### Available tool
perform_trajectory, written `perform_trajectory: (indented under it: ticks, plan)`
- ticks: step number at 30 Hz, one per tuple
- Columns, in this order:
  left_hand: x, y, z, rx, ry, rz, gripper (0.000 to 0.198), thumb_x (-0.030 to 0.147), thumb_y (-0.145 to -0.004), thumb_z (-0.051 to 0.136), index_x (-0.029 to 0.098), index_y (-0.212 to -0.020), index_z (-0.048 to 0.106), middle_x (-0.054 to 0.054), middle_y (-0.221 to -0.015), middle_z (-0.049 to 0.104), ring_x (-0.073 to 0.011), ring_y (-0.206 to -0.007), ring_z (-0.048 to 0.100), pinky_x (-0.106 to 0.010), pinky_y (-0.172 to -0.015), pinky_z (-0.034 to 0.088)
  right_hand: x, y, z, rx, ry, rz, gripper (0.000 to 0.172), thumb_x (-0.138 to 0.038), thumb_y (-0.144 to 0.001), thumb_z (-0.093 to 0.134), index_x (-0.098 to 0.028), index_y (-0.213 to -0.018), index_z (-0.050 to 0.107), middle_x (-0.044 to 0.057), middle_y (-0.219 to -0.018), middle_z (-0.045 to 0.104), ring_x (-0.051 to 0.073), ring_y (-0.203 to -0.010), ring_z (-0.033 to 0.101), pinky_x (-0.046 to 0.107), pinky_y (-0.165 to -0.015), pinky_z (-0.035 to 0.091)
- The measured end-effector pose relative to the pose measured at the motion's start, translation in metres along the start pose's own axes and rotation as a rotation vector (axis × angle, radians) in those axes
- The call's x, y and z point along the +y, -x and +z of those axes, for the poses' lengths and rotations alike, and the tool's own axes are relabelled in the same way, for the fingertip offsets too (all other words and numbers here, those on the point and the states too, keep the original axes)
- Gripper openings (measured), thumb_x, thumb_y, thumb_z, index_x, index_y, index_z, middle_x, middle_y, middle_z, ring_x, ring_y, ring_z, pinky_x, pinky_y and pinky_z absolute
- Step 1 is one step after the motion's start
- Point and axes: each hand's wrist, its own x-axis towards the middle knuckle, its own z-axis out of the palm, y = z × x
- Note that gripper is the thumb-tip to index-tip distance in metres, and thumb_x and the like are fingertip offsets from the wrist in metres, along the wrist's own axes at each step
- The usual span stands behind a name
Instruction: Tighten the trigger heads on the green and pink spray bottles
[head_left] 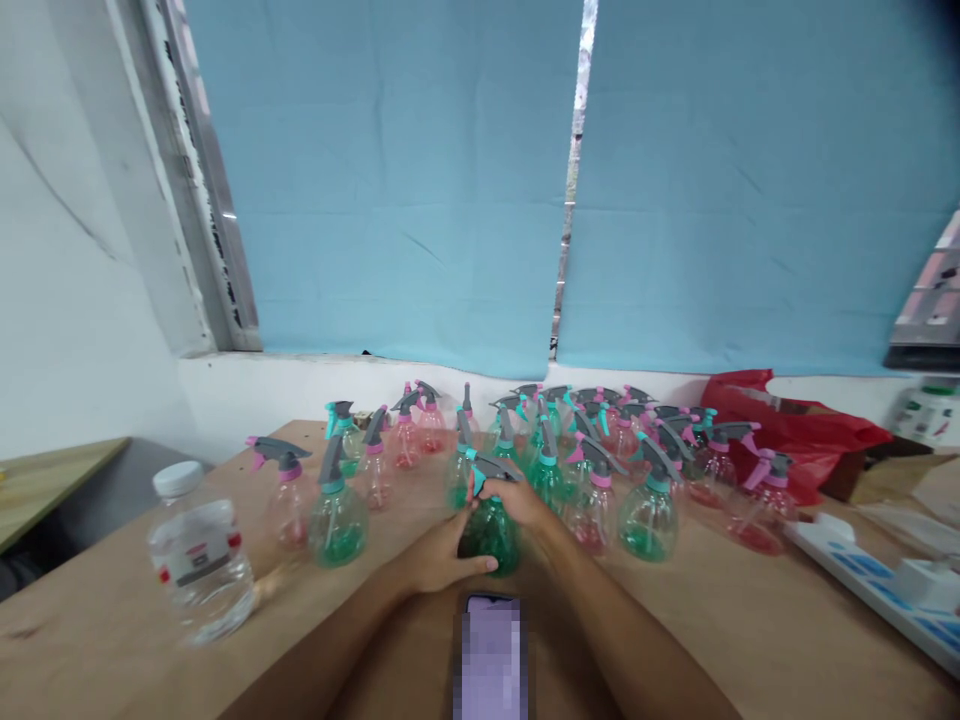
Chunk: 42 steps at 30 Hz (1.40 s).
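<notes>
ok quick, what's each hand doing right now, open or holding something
Left hand: holding the green spray bottle by its body.
Right hand: closed on the same bottle near its spray head.

2 blue curtains (390,190) hang near white walls (67,260).

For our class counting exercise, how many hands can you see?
2: the left hand is against the body of a green spray bottle; the right hand is at its neck. No others show.
</notes>
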Motion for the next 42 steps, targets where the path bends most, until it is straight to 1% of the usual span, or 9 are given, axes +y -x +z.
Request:
perform_trajectory:
  ticks: [3,5,10,15,20,26,34,39,42]
  plan:
    - [0.002,0.000,0.001,-0.006,-0.034,-0.016,0.092,0.054,-0.088,0.073,0.023,-0.161,0.026,-0.015,-0.159,0.042,-0.0382,-0.143,0.041,-0.056,-0.119,0.032,-0.001,0.001,0.000,0.002,-0.002,0.004,0.016,-0.020,-0.060,0.055,-0.022,-0.065,0.070,-0.002,-0.060,0.066,0.016,-0.058,0.058,0.029,-0.062,0.049]
    - [0.004,0.001,-0.002,-0.023,-0.039,-0.006,0.090,0.053,-0.089,0.072,0.022,-0.160,0.027,-0.014,-0.156,0.045,-0.0369,-0.140,0.046,-0.054,-0.118,0.035,-0.002,0.002,-0.001,-0.013,0.018,-0.022,0.022,-0.021,-0.061,0.055,-0.022,-0.072,0.073,-0.001,-0.063,0.067,0.016,-0.059,0.059,0.029,-0.063,0.049]
    - [0.001,0.005,-0.027,-0.118,-0.140,0.012,0.082,0.054,-0.081,0.080,0.023,-0.150,0.047,-0.013,-0.149,0.055,-0.0371,-0.132,0.054,-0.050,-0.113,0.042,-0.002,0.002,-0.002,-0.037,0.058,-0.040,0.034,-0.022,-0.063,0.054,-0.024,-0.089,0.076,-0.002,-0.060,0.065,0.016,-0.058,0.059,0.029,-0.066,0.048]
    - [-0.010,0.008,-0.045,-0.099,-0.211,0.077,0.034,0.044,-0.095,0.064,0.023,-0.122,0.069,-0.009,-0.126,0.068,-0.0283,-0.116,0.064,-0.040,-0.103,0.049,-0.001,0.003,0.000,0.001,0.026,-0.005,0.019,-0.022,-0.062,0.055,-0.022,-0.071,0.072,-0.001,-0.060,0.064,0.015,-0.057,0.057,0.029,-0.065,0.048]
    - [-0.015,0.005,-0.033,-0.033,-0.287,0.103,0.025,0.041,-0.098,0.058,0.022,-0.109,0.072,-0.008,-0.111,0.069,-0.0250,-0.105,0.064,-0.037,-0.096,0.050,-0.002,0.004,0.000,0.004,-0.006,0.028,0.014,-0.024,-0.062,0.057,-0.022,-0.066,0.070,0.000,-0.064,0.067,0.016,-0.059,0.059,0.030,-0.064,0.049]
    - [-0.015,0.005,-0.026,-0.017,-0.246,0.149,0.031,0.046,-0.099,0.058,0.024,-0.116,0.071,-0.008,-0.116,0.066,-0.0272,-0.109,0.061,-0.041,-0.101,0.048,-0.006,0.005,-0.002,-0.003,0.099,-0.001,0.029,-0.027,-0.063,0.057,-0.024,-0.083,0.076,0.000,-0.064,0.067,0.017,-0.061,0.059,0.031,-0.070,0.050]
    - [-0.016,0.006,-0.023,-0.021,-0.310,0.136,0.032,0.044,-0.100,0.056,0.024,-0.121,0.069,-0.009,-0.123,0.062,-0.0280,-0.114,0.057,-0.043,-0.104,0.045,-0.002,0.005,0.000,0.021,0.010,0.032,0.015,-0.026,-0.062,0.058,-0.022,-0.067,0.072,0.000,-0.060,0.064,0.016,-0.055,0.056,0.030,-0.062,0.048]
    - [-0.015,0.007,-0.023,-0.025,-0.328,0.144,0.031,0.042,-0.100,0.055,0.024,-0.121,0.069,-0.009,-0.124,0.062,-0.0286,-0.116,0.056,-0.043,-0.105,0.044,-0.004,0.005,0.001,0.011,0.066,-0.025,0.029,-0.024,-0.062,0.055,-0.023,-0.083,0.076,0.000,-0.064,0.068,0.017,-0.060,0.059,0.031,-0.067,0.049]
    - [-0.016,0.007,-0.023,-0.023,-0.330,0.140,0.030,0.042,-0.100,0.055,0.025,-0.121,0.069,-0.009,-0.124,0.061,-0.0285,-0.116,0.056,-0.043,-0.105,0.044,-0.004,0.006,0.001,0.028,0.091,-0.016,0.028,-0.027,-0.063,0.057,-0.024,-0.083,0.076,0.000,-0.064,0.068,0.018,-0.062,0.060,0.031,-0.068,0.048]
